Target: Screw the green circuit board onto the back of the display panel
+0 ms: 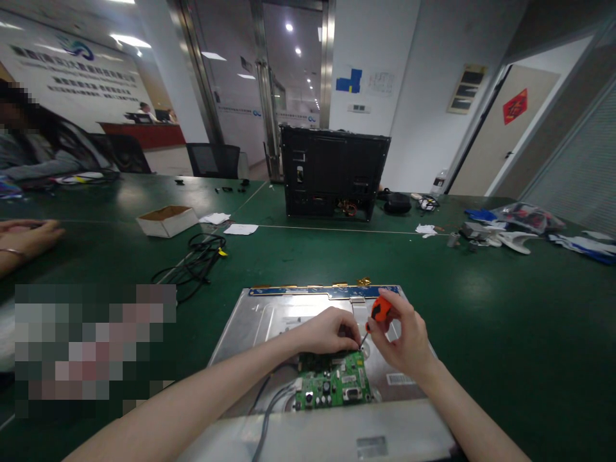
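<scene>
An orange and black screwdriver (380, 310) is gripped in my right hand (408, 337), its shaft slanting down to the left. The tip meets the upper right corner of a green circuit board (337, 384). My left hand (332, 330) is closed, thumb and fingertips pinched together at that same corner beside the tip; what they hold is too small to make out. Under the board lies the metal back of a display panel (262, 324), with a narrow blue circuit strip (293, 291) along its far edge. Grey cables (270, 410) run from the board's left side.
Farther back stands a black monitor housing (334, 170). Left of it are an open cardboard box (167, 221) and tangled black cables (197, 260). Plastic bags (527, 217) and loose parts lie at right. Another person's hand (31, 237) rests at the left edge.
</scene>
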The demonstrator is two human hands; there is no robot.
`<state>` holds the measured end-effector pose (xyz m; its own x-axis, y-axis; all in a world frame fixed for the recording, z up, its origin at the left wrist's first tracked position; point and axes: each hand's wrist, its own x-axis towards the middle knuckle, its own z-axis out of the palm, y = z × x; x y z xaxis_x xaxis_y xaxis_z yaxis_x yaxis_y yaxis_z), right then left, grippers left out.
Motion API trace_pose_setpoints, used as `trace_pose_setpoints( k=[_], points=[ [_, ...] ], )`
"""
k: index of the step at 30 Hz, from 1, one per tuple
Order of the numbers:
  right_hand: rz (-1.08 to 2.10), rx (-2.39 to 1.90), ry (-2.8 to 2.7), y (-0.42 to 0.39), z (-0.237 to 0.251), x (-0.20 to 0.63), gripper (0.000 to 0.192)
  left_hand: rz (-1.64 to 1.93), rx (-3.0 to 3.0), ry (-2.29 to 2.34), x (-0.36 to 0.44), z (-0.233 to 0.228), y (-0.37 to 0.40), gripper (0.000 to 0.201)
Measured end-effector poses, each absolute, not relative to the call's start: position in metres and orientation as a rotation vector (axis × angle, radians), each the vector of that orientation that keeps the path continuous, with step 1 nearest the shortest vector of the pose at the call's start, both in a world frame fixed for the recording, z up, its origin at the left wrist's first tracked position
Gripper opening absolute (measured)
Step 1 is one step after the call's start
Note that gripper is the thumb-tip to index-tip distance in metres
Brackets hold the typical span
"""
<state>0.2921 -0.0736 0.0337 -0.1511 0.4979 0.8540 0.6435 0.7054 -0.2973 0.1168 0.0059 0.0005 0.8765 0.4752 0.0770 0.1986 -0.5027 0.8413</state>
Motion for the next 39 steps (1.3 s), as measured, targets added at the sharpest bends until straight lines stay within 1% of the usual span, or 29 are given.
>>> trace_pose_setpoints(
  k=[8, 13, 19, 28, 39],
  points=[
    [-0.206, -0.887, -1.804, -0.072, 0.032, 0.292, 0.052, 0.373, 2.099, 0.514, 0.116, -0.002, 0.006, 0.011],
    [-0.151, -0.888, -1.834, -0.075, 0.038, 0.292, 0.049, 0.376, 2.086, 0.48, 0.117, -0.001, 0.007, 0.01],
    [-0.137, -0.888, -1.836, -0.077, 0.04, 0.293, 0.051, 0.393, 2.088, 0.5, 0.117, -0.002, 0.008, 0.005],
    [-0.237, -0.887, -1.811, -0.072, 0.036, 0.291, 0.046, 0.369, 2.074, 0.48, 0.116, -0.002, 0.007, 0.011],
    [-0.15, -0.88, -1.851, -0.077, 0.043, 0.291, 0.051, 0.373, 2.085, 0.484, 0.117, -0.001, 0.006, 0.006]
  ],
)
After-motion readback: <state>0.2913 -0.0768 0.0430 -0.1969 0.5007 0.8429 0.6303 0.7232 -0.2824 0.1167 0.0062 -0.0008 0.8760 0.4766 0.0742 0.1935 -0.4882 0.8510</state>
